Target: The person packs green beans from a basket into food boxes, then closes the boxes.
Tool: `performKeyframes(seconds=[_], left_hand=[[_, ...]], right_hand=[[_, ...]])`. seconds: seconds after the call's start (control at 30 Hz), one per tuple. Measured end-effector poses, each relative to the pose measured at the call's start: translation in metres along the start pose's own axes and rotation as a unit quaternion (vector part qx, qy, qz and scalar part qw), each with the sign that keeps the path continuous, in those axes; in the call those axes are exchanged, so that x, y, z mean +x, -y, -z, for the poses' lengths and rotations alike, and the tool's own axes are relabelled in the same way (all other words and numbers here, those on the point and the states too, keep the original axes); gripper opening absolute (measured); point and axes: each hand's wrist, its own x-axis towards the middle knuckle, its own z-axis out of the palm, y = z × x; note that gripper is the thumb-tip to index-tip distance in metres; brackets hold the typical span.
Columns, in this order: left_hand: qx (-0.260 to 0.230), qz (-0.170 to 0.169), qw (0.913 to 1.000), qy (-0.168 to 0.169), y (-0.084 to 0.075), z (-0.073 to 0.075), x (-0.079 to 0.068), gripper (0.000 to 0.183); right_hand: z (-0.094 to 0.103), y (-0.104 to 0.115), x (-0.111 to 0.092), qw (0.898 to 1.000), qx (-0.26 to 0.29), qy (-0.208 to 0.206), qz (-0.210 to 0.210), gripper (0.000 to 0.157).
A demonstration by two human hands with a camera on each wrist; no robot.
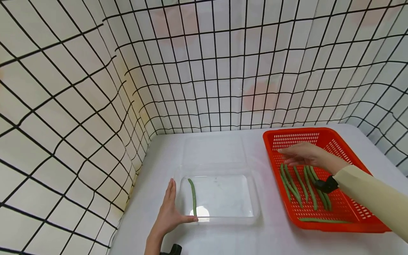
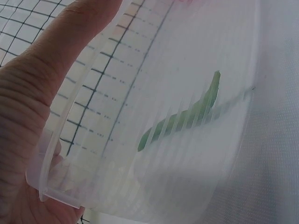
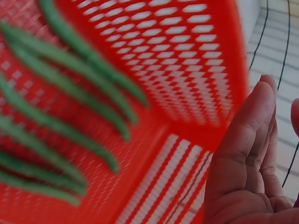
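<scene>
Fingers straight, unclenched, left hand (image 1: 169, 214) touching box (image 1: 220, 194), right hand (image 1: 307, 154) over basket (image 1: 344, 227), boxed bean (image 1: 194, 197) lengthwise, near to far

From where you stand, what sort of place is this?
Maybe a little work booth, though I can't be sure: black netting stands behind and beside a white table that holds a red basket of green beans.

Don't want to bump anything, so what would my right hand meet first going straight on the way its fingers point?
Probably the left rim of the red plastic basket, just ahead of your right hand in the head view. Depth is unclear, so it might pass above.
</scene>
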Motion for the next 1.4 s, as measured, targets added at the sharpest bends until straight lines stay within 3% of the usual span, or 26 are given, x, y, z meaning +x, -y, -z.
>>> performKeyframes(seconds=[0.33,0.53,0.63,0.87,1.13,1.4], left_hand=[[-0.008,0.016,0.9998,0.001,0.002,0.001,-0.004,0.147],[-0.007,0.018,0.9998,-0.001,0.002,0.001,-0.006,0.147],[-0.008,0.021,0.9997,0.001,0.002,0.001,-0.006,0.147],[-0.007,0.023,0.9997,0.003,0.001,0.0,-0.005,0.148],[-0.013,0.006,0.9999,0.002,0.003,0.0,-0.006,0.147],[-0.012,0.005,0.9999,0.0,0.004,0.0,-0.005,0.146]], right_hand=[[0.033,-0.038,-0.006,0.999,0.038,-0.008,-0.033,0.024],[0.045,-0.059,-0.006,0.997,0.056,0.0,-0.057,0.022],[0.051,-0.069,-0.005,0.996,0.055,-0.006,-0.069,0.027],[0.062,-0.088,-0.004,0.995,0.029,-0.019,-0.089,0.064],[0.067,-0.101,-0.007,0.995,-0.007,-0.013,-0.103,0.046],[0.061,-0.111,-0.01,0.995,-0.054,0.0,-0.087,0.053]])
